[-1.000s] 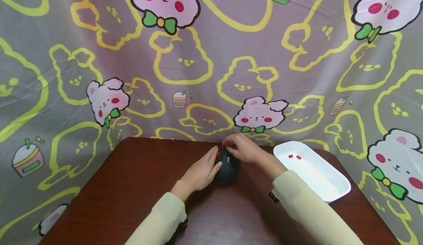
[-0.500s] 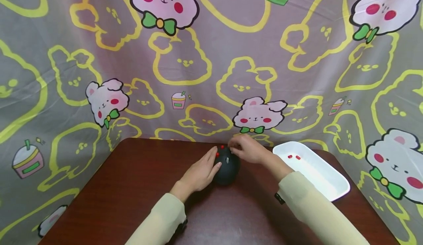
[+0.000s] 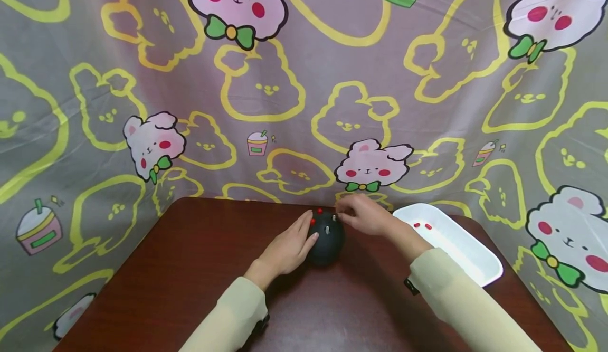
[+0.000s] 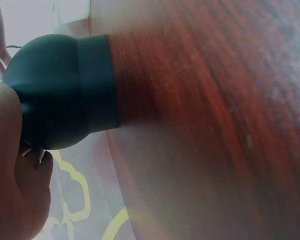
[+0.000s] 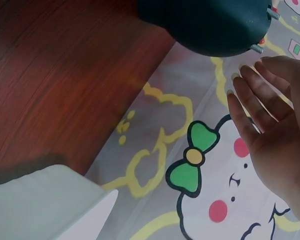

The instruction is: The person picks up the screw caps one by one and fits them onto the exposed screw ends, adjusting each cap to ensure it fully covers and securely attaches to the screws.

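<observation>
Dark, matte and rounded, the black ball-shaped holder (image 3: 325,241) stands near the far middle of the reddish-brown table (image 3: 199,267), with small red pegs (image 3: 313,220) and a few bare metal pins (image 3: 326,230) sticking out of its top. The left hand (image 3: 288,246) rests against the holder's left side with straight fingers, steadying it; its grip is not curled round anything. The right hand (image 3: 366,216) hovers just beside the top right of the holder, and the right wrist view shows its fingers (image 5: 250,95) straight and apart from the holder (image 5: 210,22), carrying nothing. The white tray (image 3: 470,267) lies to the right, near the table's edge, with two red pieces (image 3: 422,226) in it. By my reading, the step in hand is working the red pieces between holder and tray; the next move calls for a fine pinch on one small piece while the left hand keeps the round holder from rolling.
</observation>
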Available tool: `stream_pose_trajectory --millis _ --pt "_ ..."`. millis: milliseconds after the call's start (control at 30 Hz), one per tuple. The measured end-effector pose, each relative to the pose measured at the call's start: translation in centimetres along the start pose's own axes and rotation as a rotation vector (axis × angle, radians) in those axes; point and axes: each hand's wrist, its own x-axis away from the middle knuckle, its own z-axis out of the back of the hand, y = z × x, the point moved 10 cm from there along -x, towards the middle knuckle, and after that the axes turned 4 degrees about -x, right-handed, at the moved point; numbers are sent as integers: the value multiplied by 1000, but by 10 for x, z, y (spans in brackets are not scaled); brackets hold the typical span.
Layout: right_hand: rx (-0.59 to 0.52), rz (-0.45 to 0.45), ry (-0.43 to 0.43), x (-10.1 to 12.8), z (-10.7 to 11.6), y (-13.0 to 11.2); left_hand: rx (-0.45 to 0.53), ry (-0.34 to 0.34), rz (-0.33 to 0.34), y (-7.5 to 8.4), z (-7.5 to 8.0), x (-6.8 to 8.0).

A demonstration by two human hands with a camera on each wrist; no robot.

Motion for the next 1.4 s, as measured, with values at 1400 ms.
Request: stream_pose_trajectory --millis 1400 --pt "72 -166 20 64 46 67 -28 9 -17 2 1 2"
